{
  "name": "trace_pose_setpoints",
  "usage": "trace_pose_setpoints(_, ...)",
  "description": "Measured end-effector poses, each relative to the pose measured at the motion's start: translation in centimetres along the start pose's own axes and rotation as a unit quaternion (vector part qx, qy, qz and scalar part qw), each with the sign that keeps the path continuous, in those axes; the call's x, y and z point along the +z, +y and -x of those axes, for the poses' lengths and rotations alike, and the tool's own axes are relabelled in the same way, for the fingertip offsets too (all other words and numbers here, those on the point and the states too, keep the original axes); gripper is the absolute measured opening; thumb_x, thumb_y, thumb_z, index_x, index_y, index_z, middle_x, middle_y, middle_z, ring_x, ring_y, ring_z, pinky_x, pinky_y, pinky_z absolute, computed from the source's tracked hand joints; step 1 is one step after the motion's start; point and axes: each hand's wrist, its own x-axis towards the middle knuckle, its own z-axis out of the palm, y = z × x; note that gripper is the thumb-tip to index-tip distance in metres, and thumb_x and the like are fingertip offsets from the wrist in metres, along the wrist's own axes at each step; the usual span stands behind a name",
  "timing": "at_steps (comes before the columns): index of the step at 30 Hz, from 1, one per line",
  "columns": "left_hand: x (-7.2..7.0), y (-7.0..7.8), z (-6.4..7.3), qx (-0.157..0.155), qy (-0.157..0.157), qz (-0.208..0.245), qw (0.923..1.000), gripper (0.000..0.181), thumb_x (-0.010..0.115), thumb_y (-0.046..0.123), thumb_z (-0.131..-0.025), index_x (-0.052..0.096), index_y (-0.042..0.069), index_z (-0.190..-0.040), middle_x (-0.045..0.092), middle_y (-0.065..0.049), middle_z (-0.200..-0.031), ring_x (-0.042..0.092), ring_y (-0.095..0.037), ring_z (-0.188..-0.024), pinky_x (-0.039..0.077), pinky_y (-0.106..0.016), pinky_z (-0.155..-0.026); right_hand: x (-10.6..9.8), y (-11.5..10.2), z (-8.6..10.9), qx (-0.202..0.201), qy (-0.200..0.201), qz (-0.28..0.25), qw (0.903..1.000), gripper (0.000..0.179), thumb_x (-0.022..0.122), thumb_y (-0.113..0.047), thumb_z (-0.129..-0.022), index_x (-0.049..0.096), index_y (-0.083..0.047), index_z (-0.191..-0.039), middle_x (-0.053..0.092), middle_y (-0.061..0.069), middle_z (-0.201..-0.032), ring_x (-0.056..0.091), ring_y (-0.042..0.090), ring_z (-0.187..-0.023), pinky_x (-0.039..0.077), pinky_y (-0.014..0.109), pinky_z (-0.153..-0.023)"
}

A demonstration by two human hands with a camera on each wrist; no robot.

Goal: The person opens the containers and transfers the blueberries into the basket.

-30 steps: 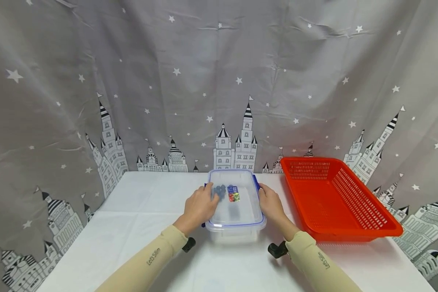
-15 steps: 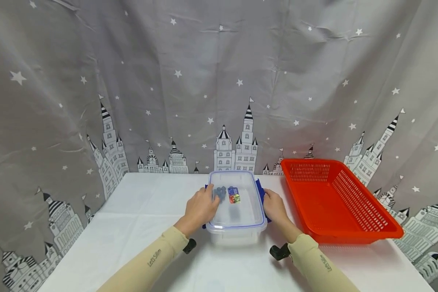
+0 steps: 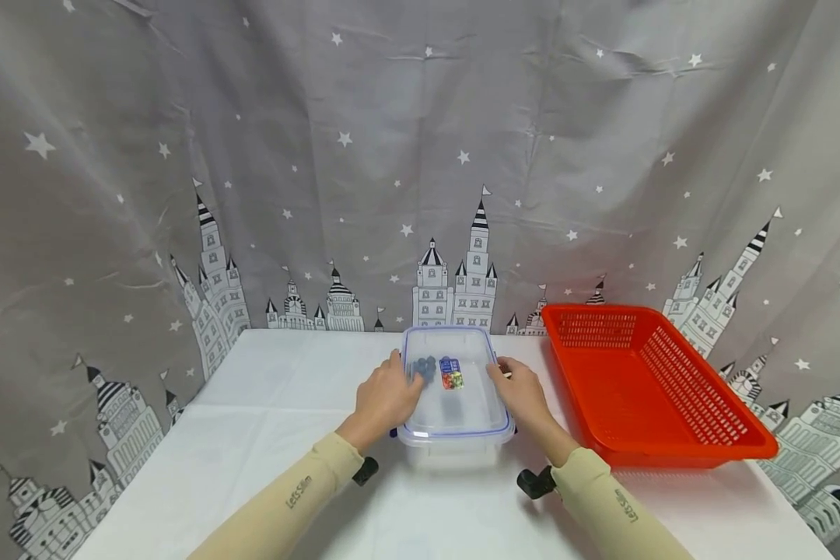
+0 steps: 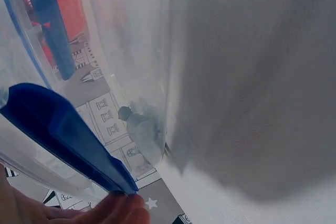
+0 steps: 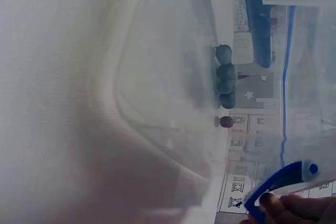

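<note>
A clear plastic food container (image 3: 451,457) stands on the white table with its blue-edged lid (image 3: 476,412) on top. Several dark round balls, like grapes (image 5: 226,77), show through its wall, and a colourful label (image 3: 452,374) is on the lid. My left hand (image 3: 383,398) grips the left side, thumb over the lid. In the left wrist view its fingertips touch the end of a blue latch (image 4: 68,129) that stands out from the wall. My right hand (image 3: 525,393) holds the right side, thumb at the lid's edge, fingers at another swung-out blue latch (image 5: 281,177).
A red plastic basket (image 3: 623,397) with perforated sides stands to the right, close to my right forearm. Behind the white table (image 3: 280,365) hangs a grey curtain (image 3: 364,101) with castles and stars. Black wrist-worn pieces show below both hands.
The right latch, visible swung outward half a second ago, is now mostly covered by my right hand, whose thumb has come over the lid's edge. The left hand stays in place.
</note>
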Motion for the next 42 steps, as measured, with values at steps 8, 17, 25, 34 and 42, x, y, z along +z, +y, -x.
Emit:
trace_pose_setpoints(8,0.49,-0.46,0.26,-0.023,-0.026,0.02,0.9992,0.059,0.045,0.043,-0.097,0.061,-0.005,-0.127,0.061,-0.014,-0.103,0.059,-0.026,-0.089,0.055,-0.051,-0.076,0.33,-0.01,0.37,0.01,-0.032,0.03,0.999,0.056,0.058,-0.035,-0.099,0.058,0.007,-0.136,0.057,0.02,-0.111,0.053,0.029,-0.095,0.053,0.041,-0.085)
trace_pose_setpoints(17,0.48,-1.01,0.19,-0.005,-0.017,0.078,0.9968,0.055,0.048,0.039,-0.098,0.063,-0.006,-0.125,0.061,-0.013,-0.104,0.056,-0.024,-0.091,0.052,-0.046,-0.085,0.6,-0.12,0.23,-0.013,-0.028,0.0,0.9995,0.051,0.056,-0.03,-0.099,0.061,0.006,-0.134,0.055,0.015,-0.101,0.048,0.025,-0.089,0.043,0.031,-0.071)
trace_pose_setpoints(25,0.2,-0.87,-0.03,0.001,-0.012,0.087,0.9962,0.058,0.048,0.039,-0.098,0.059,-0.01,-0.128,0.061,-0.014,-0.105,0.056,-0.025,-0.092,0.051,-0.046,-0.087,0.44,-0.11,-0.06,-0.037,-0.016,-0.001,0.9992,0.05,0.056,-0.027,-0.099,0.059,0.008,-0.134,0.056,0.017,-0.101,0.049,0.025,-0.089,0.044,0.032,-0.072)
trace_pose_setpoints(34,0.03,-0.76,-0.21,0.012,0.01,0.079,0.9968,0.058,0.051,0.039,-0.096,0.061,-0.01,-0.124,0.06,-0.013,-0.099,0.054,-0.023,-0.086,0.05,-0.042,-0.081,0.46,-0.37,-0.17,-0.048,-0.009,0.018,0.9986,0.055,0.055,-0.03,-0.1,0.054,0.009,-0.138,0.055,0.017,-0.103,0.05,0.026,-0.093,0.045,0.035,-0.077)
trace_pose_setpoints(42,-0.05,-0.4,-0.13,0.034,0.042,0.099,0.9936,0.058,0.052,0.041,-0.097,0.058,-0.007,-0.13,0.059,-0.013,-0.104,0.054,-0.026,-0.093,0.049,-0.044,-0.087,0.33,0.13,0.03,-0.074,0.029,0.021,0.9966,0.056,0.056,-0.03,-0.1,0.053,0.008,-0.14,0.053,0.017,-0.106,0.048,0.028,-0.094,0.04,0.035,-0.078)
